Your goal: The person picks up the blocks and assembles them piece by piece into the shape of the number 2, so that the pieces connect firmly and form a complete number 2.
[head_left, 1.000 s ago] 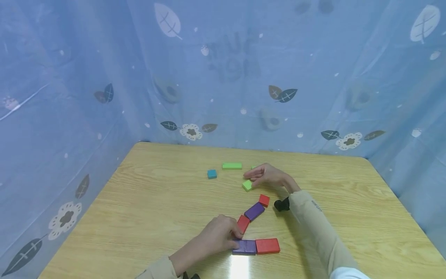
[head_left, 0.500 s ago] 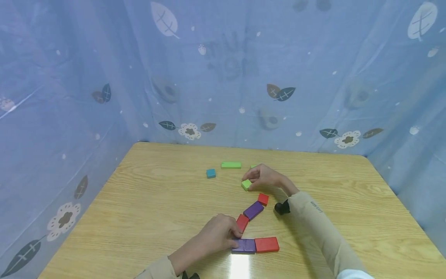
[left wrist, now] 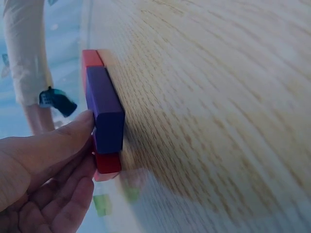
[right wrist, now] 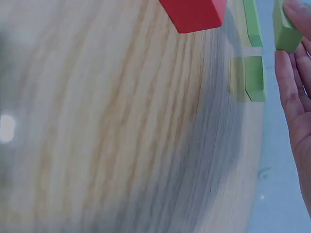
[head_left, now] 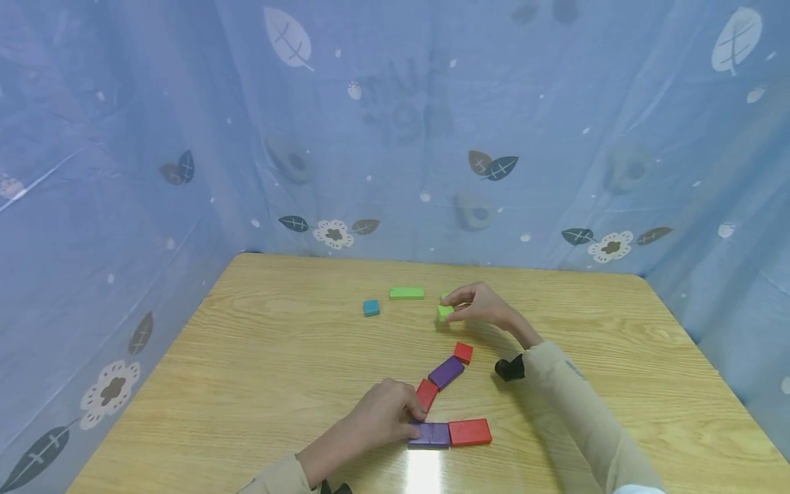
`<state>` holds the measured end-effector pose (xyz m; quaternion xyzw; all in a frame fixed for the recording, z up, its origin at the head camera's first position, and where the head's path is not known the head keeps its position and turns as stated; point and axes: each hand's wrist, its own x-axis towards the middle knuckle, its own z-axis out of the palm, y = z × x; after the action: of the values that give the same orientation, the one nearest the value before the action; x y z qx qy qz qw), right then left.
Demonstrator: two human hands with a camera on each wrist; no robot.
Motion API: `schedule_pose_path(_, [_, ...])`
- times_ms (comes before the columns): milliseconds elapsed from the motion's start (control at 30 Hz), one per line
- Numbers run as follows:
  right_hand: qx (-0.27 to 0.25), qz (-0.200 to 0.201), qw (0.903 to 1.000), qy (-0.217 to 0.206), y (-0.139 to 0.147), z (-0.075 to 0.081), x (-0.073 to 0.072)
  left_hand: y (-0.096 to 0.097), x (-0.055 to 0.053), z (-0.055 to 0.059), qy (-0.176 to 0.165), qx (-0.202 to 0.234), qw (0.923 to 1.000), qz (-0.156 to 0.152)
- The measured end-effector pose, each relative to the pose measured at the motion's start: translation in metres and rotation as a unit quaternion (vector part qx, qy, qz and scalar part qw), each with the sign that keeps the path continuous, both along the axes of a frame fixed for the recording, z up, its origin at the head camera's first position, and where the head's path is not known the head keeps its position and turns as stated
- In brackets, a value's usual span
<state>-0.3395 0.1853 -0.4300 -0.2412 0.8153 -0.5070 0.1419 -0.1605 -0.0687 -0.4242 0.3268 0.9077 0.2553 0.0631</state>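
My left hand holds the left part of a purple block, thumb on its top and a fingertip by its far edge. In the left wrist view the thumb touches that purple block. A red block adjoins its right end. Behind it, a red block, a purple block and a small red block form a slanting row. My right hand pinches a small light green block above the table, between thumb and fingers; the right wrist view shows this green block raised.
On the wooden table, a long green block and a small blue block lie toward the back. Another green block sits partly behind my right hand. A blue patterned curtain stands behind the table and along its sides.
My right hand has closed its fingers on the light green block, lifted it off the table and moved slightly back and to the right. The left hand stays in place.
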Motion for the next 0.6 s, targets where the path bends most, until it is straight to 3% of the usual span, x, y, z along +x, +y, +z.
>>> schedule_pose_path(167, [-0.005,-0.014,0.9998,0.013,0.005,0.003,0.007,0.000,0.001,0.001,0.002,0.004,1.0000,-0.002])
schedule_pose_path(333, [-0.010,-0.002,0.9994,0.033,0.008,0.006,0.017,0.000,0.001,0.001,0.004,0.009,0.9999,-0.004])
schedule_pose_path(600, [-0.008,0.022,0.9994,0.027,0.010,0.011,0.031,0.000,-0.001,-0.001,0.005,0.013,0.9998,-0.010])
